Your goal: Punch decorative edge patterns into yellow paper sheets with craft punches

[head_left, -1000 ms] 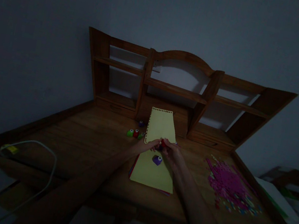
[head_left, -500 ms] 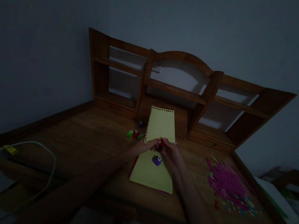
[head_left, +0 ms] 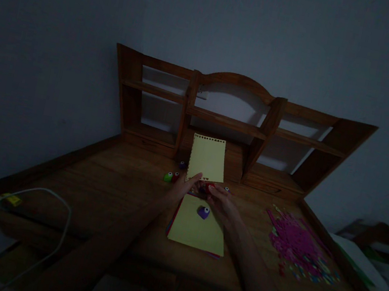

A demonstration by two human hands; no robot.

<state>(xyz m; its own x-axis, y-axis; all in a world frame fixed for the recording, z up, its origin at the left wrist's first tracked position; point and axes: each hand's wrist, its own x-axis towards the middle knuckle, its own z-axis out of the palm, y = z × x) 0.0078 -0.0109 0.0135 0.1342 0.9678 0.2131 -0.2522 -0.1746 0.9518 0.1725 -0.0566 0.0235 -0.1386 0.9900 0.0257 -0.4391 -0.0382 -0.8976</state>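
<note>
The scene is dim. My left hand [head_left: 187,188] pinches the lower edge of a yellow paper sheet [head_left: 207,158] with punched holes along its edges, holding it upright. My right hand [head_left: 220,201] is closed on a small red paper punch [head_left: 209,186] at the sheet's bottom edge. Below them a stack of yellow paper [head_left: 198,227] lies flat on the wooden desk [head_left: 115,187], with a purple punch [head_left: 203,211] resting on it.
Green, red and purple punches [head_left: 171,176] sit left of the sheet. A pile of pink paper scraps [head_left: 294,241] covers the desk's right side. A wooden shelf hutch [head_left: 229,116] stands at the back. A white cable [head_left: 37,203] loops at the left edge.
The yellow sheet has been lifted more upright and turned, so its top edge now sits lower and squarer. Both hands shifted slightly down and left with it.
</note>
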